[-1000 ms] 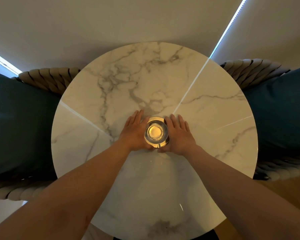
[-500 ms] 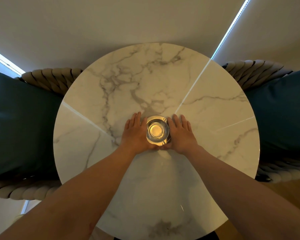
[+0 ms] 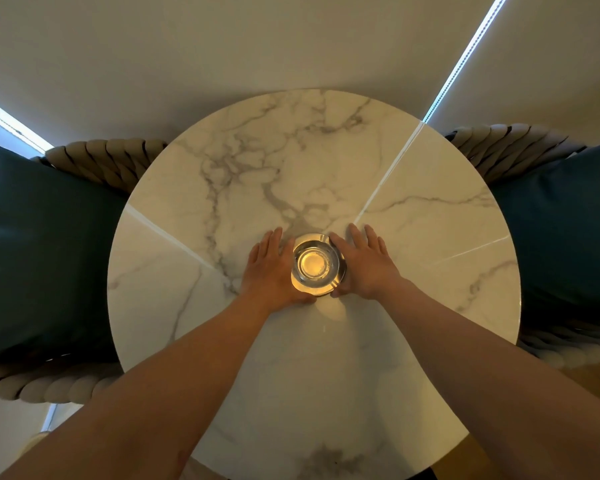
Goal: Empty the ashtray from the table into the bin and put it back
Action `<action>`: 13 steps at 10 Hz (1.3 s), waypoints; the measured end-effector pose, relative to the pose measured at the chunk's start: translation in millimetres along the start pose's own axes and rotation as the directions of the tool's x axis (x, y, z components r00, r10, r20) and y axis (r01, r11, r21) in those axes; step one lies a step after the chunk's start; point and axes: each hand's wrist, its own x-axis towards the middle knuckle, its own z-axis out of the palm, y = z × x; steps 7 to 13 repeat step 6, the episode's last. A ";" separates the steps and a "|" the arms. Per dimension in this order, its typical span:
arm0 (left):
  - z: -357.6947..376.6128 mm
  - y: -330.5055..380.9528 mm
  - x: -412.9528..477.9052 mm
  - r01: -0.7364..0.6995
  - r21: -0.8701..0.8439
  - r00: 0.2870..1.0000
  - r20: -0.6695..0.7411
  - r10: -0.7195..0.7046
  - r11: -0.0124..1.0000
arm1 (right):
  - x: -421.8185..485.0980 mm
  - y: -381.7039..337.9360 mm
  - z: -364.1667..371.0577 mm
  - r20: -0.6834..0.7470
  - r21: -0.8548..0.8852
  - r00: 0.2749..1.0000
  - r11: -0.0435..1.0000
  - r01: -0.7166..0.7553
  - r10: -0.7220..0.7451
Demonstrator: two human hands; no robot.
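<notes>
Head view: looking straight down on a round marble table (image 3: pixel 413 188); both forearms reach in from the near edge.
Ashtray position: ashtray (image 3: pixel 316 263) sits on the table near its centre, well apart from every edge.
Left hand: left hand (image 3: pixel 272 271) lies flat against the ashtray's left side, fingers extended toward the far edge, thumb tucked at the near rim; cupping the piece, not clenched.
Right hand: right hand (image 3: pixel 366 263) mirrors it on the right side, palm against the wall, fingers straight.
Grip state: both hands touch the ashtray and bracket it; whether it is lifted clear of the marble I cannot tell.
Step in hand: judged from the pose, either taking hold to carry it off or setting it back; the frame alone does not settle which.
Contents: bowl looks clean and glowing amber; no ash or butts visible, which leans toward already emptied.
Bin: not in view.
Next move: if a pickup, a steady level lift with both palms; if a return, easing the hands away.
Look of the thing: round, thick clear glass, heavy-looking, glossy rim; likely slippery.
</notes>
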 end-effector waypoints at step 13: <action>-6.6 -27.7 -60.4 -0.004 -0.117 1.000 -0.023 0.001 0.993 | -73.0 -32.7 10.1 -0.103 0.163 0.983 0.977 -0.135 0.153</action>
